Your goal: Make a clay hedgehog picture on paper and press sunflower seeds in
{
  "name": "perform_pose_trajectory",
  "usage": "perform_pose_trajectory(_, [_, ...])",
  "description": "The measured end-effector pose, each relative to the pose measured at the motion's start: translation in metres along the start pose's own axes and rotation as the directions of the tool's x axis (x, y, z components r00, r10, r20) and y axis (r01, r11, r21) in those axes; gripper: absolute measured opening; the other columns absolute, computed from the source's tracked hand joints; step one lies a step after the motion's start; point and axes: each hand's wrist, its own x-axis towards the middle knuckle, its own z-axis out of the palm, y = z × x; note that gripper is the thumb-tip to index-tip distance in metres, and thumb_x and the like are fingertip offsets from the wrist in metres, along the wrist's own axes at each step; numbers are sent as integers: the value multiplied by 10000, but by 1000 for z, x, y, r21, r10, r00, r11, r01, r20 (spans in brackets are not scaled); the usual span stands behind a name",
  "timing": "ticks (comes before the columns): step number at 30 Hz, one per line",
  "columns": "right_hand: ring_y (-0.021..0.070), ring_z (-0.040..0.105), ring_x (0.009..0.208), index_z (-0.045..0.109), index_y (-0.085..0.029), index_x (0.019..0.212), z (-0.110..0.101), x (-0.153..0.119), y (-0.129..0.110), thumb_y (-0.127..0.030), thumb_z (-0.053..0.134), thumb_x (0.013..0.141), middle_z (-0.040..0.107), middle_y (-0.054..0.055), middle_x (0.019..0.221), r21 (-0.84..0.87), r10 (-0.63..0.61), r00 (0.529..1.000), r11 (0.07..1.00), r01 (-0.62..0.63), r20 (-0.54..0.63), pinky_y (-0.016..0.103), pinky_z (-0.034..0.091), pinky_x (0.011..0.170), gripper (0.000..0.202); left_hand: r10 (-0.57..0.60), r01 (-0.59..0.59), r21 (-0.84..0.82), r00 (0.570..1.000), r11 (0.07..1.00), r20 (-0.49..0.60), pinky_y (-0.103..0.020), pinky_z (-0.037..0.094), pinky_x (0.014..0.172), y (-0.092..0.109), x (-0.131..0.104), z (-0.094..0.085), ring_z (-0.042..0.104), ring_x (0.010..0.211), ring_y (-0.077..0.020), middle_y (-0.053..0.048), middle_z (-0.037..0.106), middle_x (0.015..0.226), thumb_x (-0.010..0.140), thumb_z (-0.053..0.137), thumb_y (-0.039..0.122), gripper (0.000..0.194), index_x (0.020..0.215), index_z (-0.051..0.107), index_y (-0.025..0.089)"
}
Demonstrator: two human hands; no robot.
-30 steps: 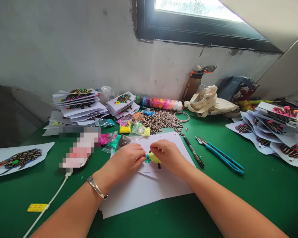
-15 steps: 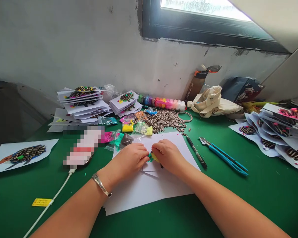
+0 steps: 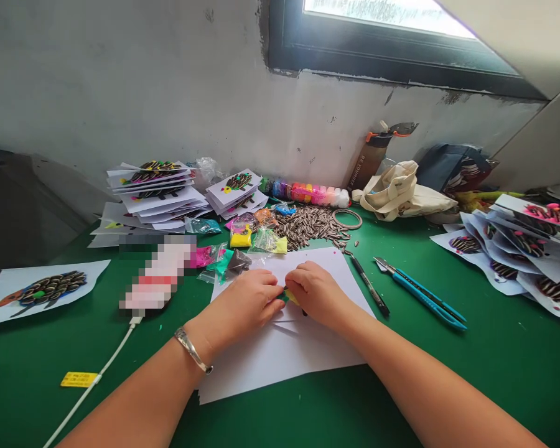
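Over a sheet of white paper (image 3: pixel 242 376) my two hands almost meet. The fingers of my left hand (image 3: pixel 253 297) are closed, their tips on a small bit of green clay (image 3: pixel 284 298). Curled fingers of my right hand (image 3: pixel 316 290) press on a yellow clay piece (image 3: pixel 291 297), partly covering it. A dark bit pokes out beneath the right hand. A smaller folded white sheet (image 3: pixel 287 325) lies under the hands. What the fingertips do exactly is hidden.
Ahead lie bagged coloured clay (image 3: pixel 240 236) and a heap of sunflower seeds (image 3: pixel 310 225). A pen (image 3: pixel 368 285) and a blue utility knife (image 3: pixel 422 294) lie rightward. Picture stacks (image 3: pixel 161 202) stand at the back left. A blurred-out device (image 3: pixel 156 280) has a white cable (image 3: pixel 114 358).
My left fingers have shifted slightly and now cover more of the green clay. My right hand has stayed nearly in place over the yellow piece.
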Motion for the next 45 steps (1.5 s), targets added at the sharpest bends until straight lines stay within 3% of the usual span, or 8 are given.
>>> perform_pose_trajectory(6, [161, 487, 714, 655, -182, 644, 3, 2, 2, -92, 520, 861, 556, 19, 643, -36, -20, 1000, 999, 20, 0, 259, 323, 663, 271, -16, 16, 0, 1000, 1000, 6, -290, 416, 658, 1, 0, 2, 524, 733, -171, -40, 562, 801, 879, 551, 241, 164, 756, 632, 169])
perform_pose_trajectory(12, [191, 532, 828, 712, -207, 898, -5, -4, 9, -189, 557, 873, 634, 58, 849, 64, 36, 987, 998, -26, -158, 290, 367, 733, 158, -9, 10, 37, 1000, 999, -7, -286, 426, 667, 2, -1, 3, 522, 741, -168, -45, 559, 812, 894, 523, 240, 170, 785, 636, 174])
perform_pose_trajectory(18, [175, 528, 789, 696, -197, 743, -6, -7, 9, -123, 521, 877, 629, 44, 772, 12, 1, 999, 1000, -1, -49, 291, 359, 732, 232, -48, 44, 91, 998, 995, 37, -302, 431, 692, 4, -1, 1, 526, 775, -183, -59, 565, 854, 902, 511, 260, 191, 828, 661, 169])
perform_pose_trajectory(26, [172, 530, 781, 686, -185, 705, -5, -7, 6, -122, 510, 884, 625, 47, 755, 4, 2, 999, 1000, -2, -34, 280, 360, 726, 259, -34, 30, 143, 999, 989, 29, -321, 423, 718, 4, 0, 2, 528, 793, -199, -55, 574, 833, 900, 529, 293, 205, 782, 650, 177])
perform_pose_trajectory(30, [175, 545, 793, 716, -201, 783, -7, -8, 10, -139, 526, 876, 641, 51, 783, 58, 16, 997, 998, -12, -82, 271, 367, 713, 220, -34, 32, 63, 999, 998, 20, -300, 435, 711, 3, -1, 0, 541, 793, -188, -53, 585, 845, 894, 547, 285, 177, 796, 648, 178])
perform_pose_trajectory(33, [171, 558, 782, 727, -209, 829, -14, -6, 21, -152, 523, 869, 653, 48, 798, 35, 91, 989, 996, -87, -120, 260, 373, 697, 216, -28, 28, -23, 1000, 999, -3, -300, 453, 756, 0, -3, -1, 564, 833, -194, -53, 607, 878, 894, 554, 287, 142, 875, 650, 184])
perform_pose_trajectory(38, [157, 562, 719, 730, -209, 854, -23, 20, 40, -154, 486, 857, 668, 33, 779, -84, 170, 981, 981, -177, -89, 238, 360, 647, 250, -24, 22, -62, 999, 998, -44, -344, 456, 869, -6, -4, 2, 583, 939, -222, -69, 642, 972, 907, 543, 306, 204, 1046, 627, 182])
perform_pose_trajectory(45, [189, 571, 785, 715, -183, 817, -3, 72, 43, -131, 494, 814, 667, 77, 812, -194, 140, 989, 970, -147, -48, 254, 355, 681, 227, -6, 4, -13, 986, 1000, -165, -339, 467, 881, -14, -3, 5, 600, 930, -214, -69, 654, 885, 941, 470, 289, 209, 945, 651, 183])
